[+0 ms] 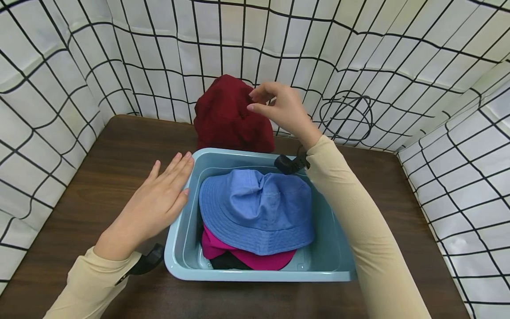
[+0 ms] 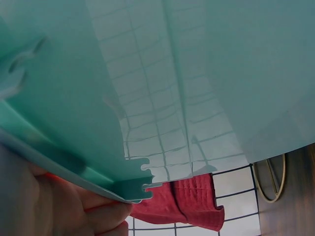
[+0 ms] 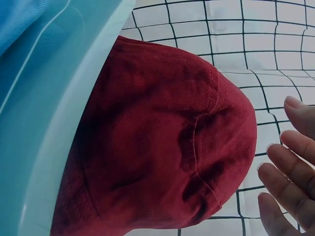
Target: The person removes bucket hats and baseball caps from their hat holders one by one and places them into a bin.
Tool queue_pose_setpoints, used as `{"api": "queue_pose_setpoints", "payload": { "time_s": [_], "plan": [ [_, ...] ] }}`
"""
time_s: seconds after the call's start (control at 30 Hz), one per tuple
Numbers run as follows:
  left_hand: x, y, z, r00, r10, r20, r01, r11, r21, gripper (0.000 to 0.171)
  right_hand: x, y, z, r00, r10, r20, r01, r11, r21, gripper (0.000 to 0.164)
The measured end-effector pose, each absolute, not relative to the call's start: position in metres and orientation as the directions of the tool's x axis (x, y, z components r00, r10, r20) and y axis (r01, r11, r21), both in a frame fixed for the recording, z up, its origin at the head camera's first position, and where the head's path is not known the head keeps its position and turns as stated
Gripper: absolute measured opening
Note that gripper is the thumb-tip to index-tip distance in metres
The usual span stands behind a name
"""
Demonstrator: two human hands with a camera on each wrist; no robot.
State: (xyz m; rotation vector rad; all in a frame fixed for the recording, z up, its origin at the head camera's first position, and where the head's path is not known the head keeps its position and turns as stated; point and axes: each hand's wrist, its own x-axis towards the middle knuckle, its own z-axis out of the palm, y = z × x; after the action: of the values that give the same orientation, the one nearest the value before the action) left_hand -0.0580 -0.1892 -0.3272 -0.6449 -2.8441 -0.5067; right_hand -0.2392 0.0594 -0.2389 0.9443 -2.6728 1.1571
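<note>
A light blue plastic basin (image 1: pixel 260 275) holds a blue bucket hat (image 1: pixel 255 208) lying on top of a magenta hat (image 1: pixel 243 258) and something black. My left hand (image 1: pixel 159 199) rests against the basin's left rim, its fingers straight; the left wrist view shows those fingers (image 2: pixel 106 214) along the outside of the wall. Behind the basin a dark red bucket hat (image 1: pixel 233 115) stands crown up, its lower part hidden by the rim. Beside that crown my right hand (image 1: pixel 284 106) hovers with loosely bent fingers. In the right wrist view a gap separates these fingers (image 3: pixel 285 172) from the red cloth.
The basin stands on a dark brown wooden table (image 1: pixel 131 146). Black wire grid panels (image 1: pixel 223 44) over white sheeting enclose the back and sides. A coiled black cable (image 1: pixel 346 115) hangs at the back right, and dark wrist cameras (image 1: pixel 288 164) are worn on both arms.
</note>
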Motion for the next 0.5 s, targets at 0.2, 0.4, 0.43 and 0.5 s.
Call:
{"api": "queue_pose_setpoints", "payload": {
  "time_s": [0.2, 0.4, 0.43, 0.5],
  "plan": [
    [-0.058, -0.190, -0.328, -0.892, 0.383, 0.239, 0.442, 0.850, 0.288, 0.061, -0.245, 0.050, -0.240, -0.825, -0.473, 0.310, -0.551, 0.551, -0.627, 0.027],
    [-0.057, -0.190, -0.328, -0.890, 0.386, 0.243, 0.446, 0.848, 0.287, 0.061, -0.251, 0.043, -0.241, -0.843, -0.446, 0.302, -0.529, 0.577, -0.623, 0.031],
    [-0.057, -0.190, -0.328, -0.890, 0.386, 0.243, 0.447, 0.848, 0.287, 0.061, -0.252, 0.042, -0.242, -0.842, -0.447, 0.301, -0.529, 0.577, -0.622, 0.032],
    [-0.057, -0.190, -0.328, -0.890, 0.386, 0.243, 0.446, 0.848, 0.286, 0.061, -0.254, 0.039, -0.243, -0.839, -0.451, 0.304, -0.534, 0.573, -0.622, 0.034]
  ]
}}
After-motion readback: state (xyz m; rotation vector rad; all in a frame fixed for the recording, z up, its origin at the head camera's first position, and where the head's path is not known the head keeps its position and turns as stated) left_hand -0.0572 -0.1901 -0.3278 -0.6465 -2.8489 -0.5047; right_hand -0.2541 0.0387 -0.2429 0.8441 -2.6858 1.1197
